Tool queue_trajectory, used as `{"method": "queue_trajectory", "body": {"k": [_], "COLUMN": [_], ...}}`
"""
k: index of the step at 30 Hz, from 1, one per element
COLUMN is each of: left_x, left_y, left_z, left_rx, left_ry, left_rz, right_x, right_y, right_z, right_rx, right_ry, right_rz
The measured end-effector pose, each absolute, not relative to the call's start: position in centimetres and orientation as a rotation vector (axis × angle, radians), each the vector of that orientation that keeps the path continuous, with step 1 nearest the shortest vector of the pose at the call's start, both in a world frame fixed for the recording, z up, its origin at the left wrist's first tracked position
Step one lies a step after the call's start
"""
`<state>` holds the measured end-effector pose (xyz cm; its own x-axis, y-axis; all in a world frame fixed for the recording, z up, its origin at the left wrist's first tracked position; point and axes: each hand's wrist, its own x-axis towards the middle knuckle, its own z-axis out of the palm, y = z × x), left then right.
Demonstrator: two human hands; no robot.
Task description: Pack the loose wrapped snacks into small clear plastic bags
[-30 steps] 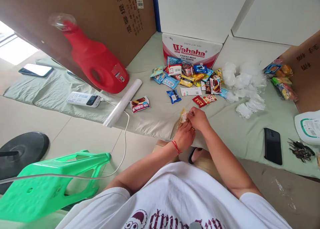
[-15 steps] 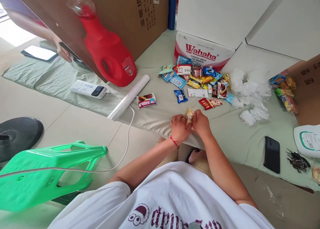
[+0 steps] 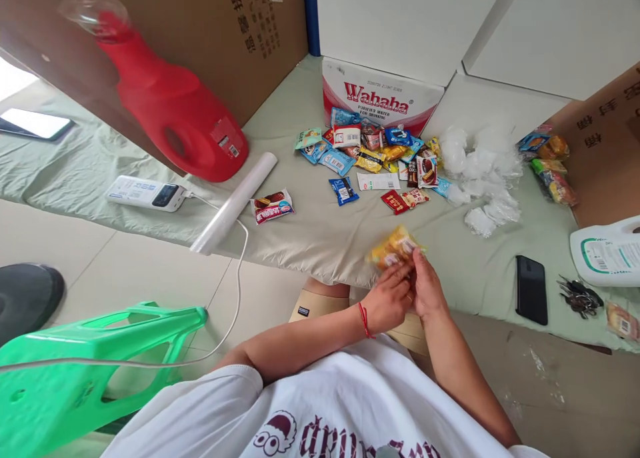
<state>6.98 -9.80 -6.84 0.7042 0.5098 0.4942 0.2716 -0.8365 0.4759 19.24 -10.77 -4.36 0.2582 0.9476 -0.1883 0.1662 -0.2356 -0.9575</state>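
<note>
A yellow snack packet [image 3: 394,246], slightly blurred and shiny, is held just above the front edge of the cloth-covered surface. My right hand [image 3: 428,286] grips its right end, thumb on top. Closed against the packet's lower side is my left hand [image 3: 393,299], its fingers touching my right hand and a red string at its wrist. Beyond them lie a red-and-cream packet [image 3: 405,201], a blue packet [image 3: 343,191] and a white packet [image 3: 379,181]. Several mixed snack packets [image 3: 370,158] are heaped against the Wahaha carton [image 3: 380,97].
Crumpled clear plastic bags [image 3: 483,171] sit right of the heap, near wrapped snack bundles [image 3: 554,181]. A phone [image 3: 531,290] and keys [image 3: 580,297] lie at right. Leftward are a plastic film roll [image 3: 235,201], power bank [image 3: 146,193], red jug [image 3: 175,105] and green stool [image 3: 75,358].
Both hands have lifted the yellow packet off the cloth and drawn it toward my body, turning it so more of it shows. The camera view has shifted right.
</note>
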Motion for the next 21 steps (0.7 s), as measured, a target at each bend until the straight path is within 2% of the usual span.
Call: {"method": "queue_trajectory", "body": {"k": [5, 10, 14, 18, 21], "left_x": [7.7, 6.7, 4.7, 0.7, -2.3], "left_y": [-9.4, -7.8, -6.6, -3.4, -0.7], "left_z": [-8.1, -5.7, -3.4, -3.5, -5.6], "left_rx": [2.463, 2.231, 2.235, 2.343, 2.461], "left_ry": [0.454, 0.328, 0.314, 0.740, 1.101], "left_rz": [0.835, 0.951, 1.007, 1.096, 1.015], "right_x": [20.6, 21.5, 26.7, 39.3, 49.4], "right_y": [-10.8, -11.2, -11.3, -9.8, -7.4], "right_z": [-5.6, -5.7, -4.6, -1.9, 0.0], "right_rx": [-1.477, -1.414, -1.485, -1.505, -1.632], "right_ry": [-0.553, -0.544, -0.531, -0.265, 0.055], "right_rz": [1.215, 1.237, 0.918, 0.462, 0.303]}}
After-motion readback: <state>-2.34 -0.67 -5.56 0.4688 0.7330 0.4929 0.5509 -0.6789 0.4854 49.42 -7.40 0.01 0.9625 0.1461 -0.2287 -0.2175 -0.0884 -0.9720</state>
